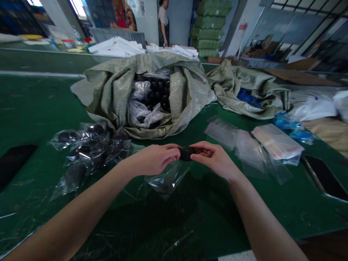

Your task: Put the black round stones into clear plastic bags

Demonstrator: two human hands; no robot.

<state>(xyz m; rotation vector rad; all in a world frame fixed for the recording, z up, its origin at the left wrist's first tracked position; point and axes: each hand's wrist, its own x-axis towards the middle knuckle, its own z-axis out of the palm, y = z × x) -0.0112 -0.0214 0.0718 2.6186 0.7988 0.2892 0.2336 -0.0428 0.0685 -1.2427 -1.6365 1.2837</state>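
Observation:
Between my two hands is a small, dark, rounded object (186, 154), its exact kind unclear. My left hand (156, 158) pinches its left end, and my right hand (213, 157) grips its right end with thumb and fingers. Just beneath lies a clear plastic bag (170, 179) on the green table (201, 232). To the left, several clear bags with dark round pieces (94, 150) form a pile. Flat clear bags (250, 150) and a stack of them (277, 141) lie to the right of my right hand.
A large woven sack (111, 94) full of black round pieces (160, 90) stands ahead, open. Right of it is another woven sack (231, 81) with blue pieces (248, 97). A phone (326, 175) lies at right, a dark flat object (16, 159) at left. Two people are in the background.

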